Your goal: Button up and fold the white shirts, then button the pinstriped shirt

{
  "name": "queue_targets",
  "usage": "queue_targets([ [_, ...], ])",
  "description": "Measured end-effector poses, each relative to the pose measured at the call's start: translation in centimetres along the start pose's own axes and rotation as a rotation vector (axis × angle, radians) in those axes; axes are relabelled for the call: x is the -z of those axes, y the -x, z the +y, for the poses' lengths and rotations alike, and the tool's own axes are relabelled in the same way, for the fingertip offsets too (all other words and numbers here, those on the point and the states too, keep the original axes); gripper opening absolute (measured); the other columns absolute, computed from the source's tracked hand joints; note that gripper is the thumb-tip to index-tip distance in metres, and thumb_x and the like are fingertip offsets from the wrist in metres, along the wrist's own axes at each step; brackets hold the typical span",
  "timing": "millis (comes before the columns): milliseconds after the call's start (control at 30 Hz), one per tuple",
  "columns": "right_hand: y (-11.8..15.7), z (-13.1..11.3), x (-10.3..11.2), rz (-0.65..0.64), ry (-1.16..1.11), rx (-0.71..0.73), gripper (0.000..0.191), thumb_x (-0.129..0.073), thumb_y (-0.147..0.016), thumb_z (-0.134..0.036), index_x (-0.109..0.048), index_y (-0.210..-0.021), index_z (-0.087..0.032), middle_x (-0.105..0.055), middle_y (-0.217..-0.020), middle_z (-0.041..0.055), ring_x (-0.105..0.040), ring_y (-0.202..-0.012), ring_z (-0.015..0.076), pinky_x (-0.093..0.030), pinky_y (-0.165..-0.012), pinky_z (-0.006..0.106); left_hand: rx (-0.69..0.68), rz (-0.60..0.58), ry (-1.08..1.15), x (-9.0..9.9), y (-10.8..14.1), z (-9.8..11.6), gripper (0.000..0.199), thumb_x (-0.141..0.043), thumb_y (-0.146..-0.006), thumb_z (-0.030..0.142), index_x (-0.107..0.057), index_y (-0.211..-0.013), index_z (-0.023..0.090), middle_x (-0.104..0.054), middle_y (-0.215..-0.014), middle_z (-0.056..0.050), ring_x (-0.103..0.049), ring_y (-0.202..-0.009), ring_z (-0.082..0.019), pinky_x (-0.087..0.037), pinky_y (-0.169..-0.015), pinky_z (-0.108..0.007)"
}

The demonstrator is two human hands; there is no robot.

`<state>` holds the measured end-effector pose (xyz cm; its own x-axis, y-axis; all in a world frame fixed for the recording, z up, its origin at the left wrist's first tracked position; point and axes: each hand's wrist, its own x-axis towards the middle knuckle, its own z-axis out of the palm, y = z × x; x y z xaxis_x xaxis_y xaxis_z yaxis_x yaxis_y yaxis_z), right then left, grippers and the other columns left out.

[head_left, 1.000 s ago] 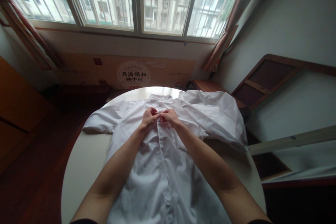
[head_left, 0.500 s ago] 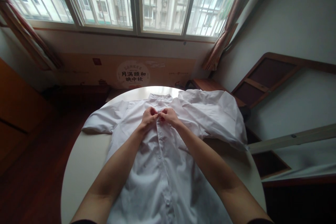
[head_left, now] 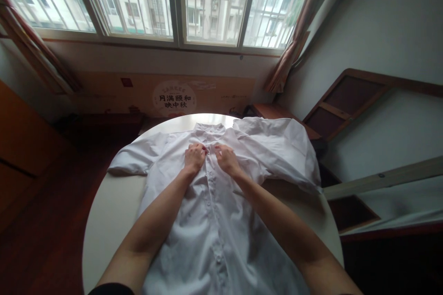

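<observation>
A white long-sleeved button-up shirt [head_left: 187,230] lies front side up on a round pale table [head_left: 107,221], its collar at the far end. My left hand [head_left: 195,156] is closed at the upper part of the button placket, fingertips pinching the fabric by its edge. Just to the right of the placket hovers or rests my right hand [head_left: 226,158], fingers loosely bent and a little apart, with nothing visible in them. Several small buttons run down the placket below my hands. Whatever lies under the left fingertips is hidden.
The left sleeve [head_left: 133,154] spreads over the table's left side; the right sleeve [head_left: 287,152] lies bunched toward the right edge. Beyond the table are a printed banner [head_left: 211,94] and a barred window. A wooden piece of furniture [head_left: 273,113] stands behind at the right.
My right hand has drawn slightly right, away from the placket and from my left hand, and its fingers have loosened. My left hand has turned more palm-down and stays at the placket.
</observation>
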<state>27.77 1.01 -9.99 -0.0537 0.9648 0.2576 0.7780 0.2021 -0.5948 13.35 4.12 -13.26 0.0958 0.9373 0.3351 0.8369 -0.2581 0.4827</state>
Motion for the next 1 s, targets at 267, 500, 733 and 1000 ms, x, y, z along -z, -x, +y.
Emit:
queue_targets([
  [267, 4.7, 3.1, 2.1, -0.165, 0.627, 0.229, 0.048, -0.037, -0.092, -0.035, -0.046, -0.132, -0.01, -0.041, -0.141, 0.0164, -0.028, -0.134, 0.0322, -0.005, -0.11, 0.051, -0.07, -0.235, -0.13, 0.1, -0.7, -1.4, 0.042, -0.032, -0.091, 0.032, -0.046, -0.131, 0.03, -0.039, -0.144, -0.006, -0.025, -0.135, -0.029, -0.01, -0.106, -0.058],
  [500, 3.6, 1.4, 1.5, -0.151, 0.601, 0.165, 0.053, -0.037, -0.092, -0.039, -0.042, -0.135, -0.009, -0.035, -0.144, 0.0188, -0.022, -0.136, 0.0313, -0.009, -0.11, 0.047, -0.023, -0.325, -0.234, 0.8, -4.0, -1.6, 0.047, -0.033, -0.09, 0.042, -0.042, -0.135, 0.029, -0.033, -0.147, -0.006, -0.017, -0.137, -0.034, -0.005, -0.103, -0.065],
  [733, 4.5, 2.3, 0.2, -0.257, 0.441, 0.128, 0.064, -0.032, -0.09, -0.056, -0.033, -0.141, -0.018, -0.028, -0.148, 0.0133, -0.022, -0.137, 0.0271, -0.013, -0.109, 0.041, -0.168, -0.067, -0.195, 4.4, 0.8, 1.4, 0.031, -0.037, -0.089, 0.028, -0.06, -0.105, 0.017, -0.055, -0.118, -0.017, -0.044, -0.115, -0.03, -0.027, -0.098, -0.044],
  [1000, 5.0, -0.5, 0.2, -0.022, 0.254, 0.105, 0.032, -0.045, -0.089, -0.044, -0.061, -0.097, -0.017, -0.064, -0.098, 0.0097, -0.056, -0.095, 0.0215, -0.037, -0.087, 0.03, -0.389, -0.452, -0.164, 9.0, 13.2, 1.7, 0.048, -0.045, -0.077, 0.067, -0.055, -0.079, 0.019, -0.057, -0.076, -0.006, -0.051, -0.071, -0.021, -0.035, -0.069, -0.032],
])
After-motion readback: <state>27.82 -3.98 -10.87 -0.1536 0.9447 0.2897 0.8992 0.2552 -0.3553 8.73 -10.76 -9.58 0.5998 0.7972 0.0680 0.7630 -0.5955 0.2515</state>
